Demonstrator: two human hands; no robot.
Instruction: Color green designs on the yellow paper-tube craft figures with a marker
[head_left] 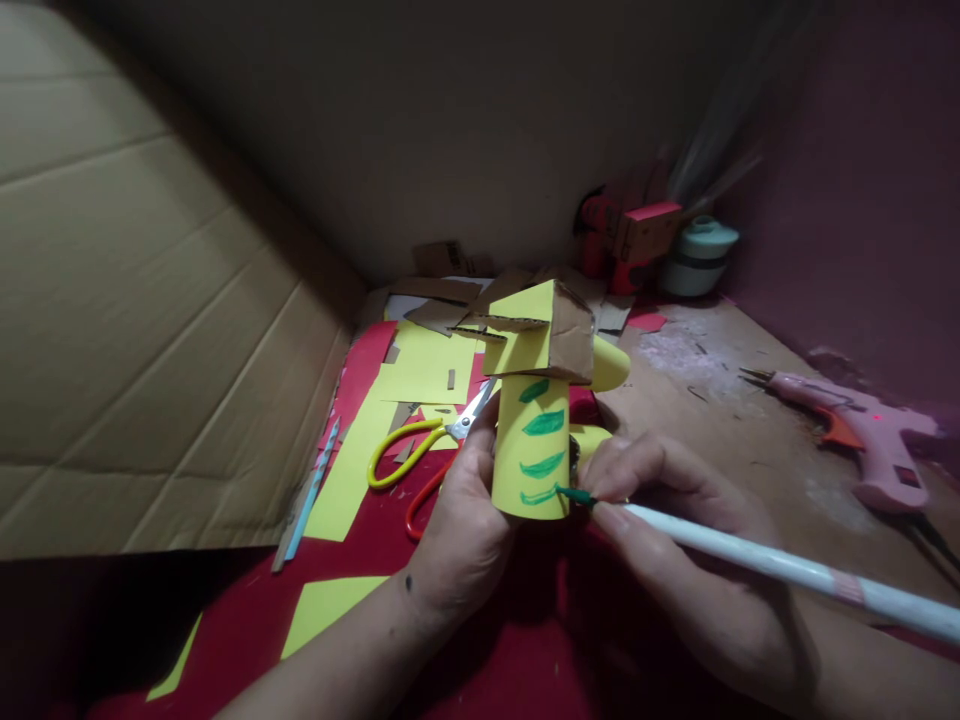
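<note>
My left hand (469, 510) is wrapped round the back and side of a yellow paper and cardboard model (517, 445), a tube with a box-shaped top. Several green stripes (543, 424) run down the front of the tube. Between thumb and fingers, my right hand (675, 545) grips a paintbrush (720, 543) with a long white handle. Its green tip touches the lowest stripe near the tube's bottom edge. Behind my left hand lie scissors (409, 455) with one yellow and one red handle, partly hidden by that hand.
A pink glue gun (862, 420) lies at the right. A tall cardboard panel (165, 330) stands at the left. Yellow paper sheets (349, 480), cardboard scraps (442, 290) and a blue pencil-like stick (311, 495) lie about. At the back stand a pale lidded jar (697, 260) and a red cardboard model (637, 235).
</note>
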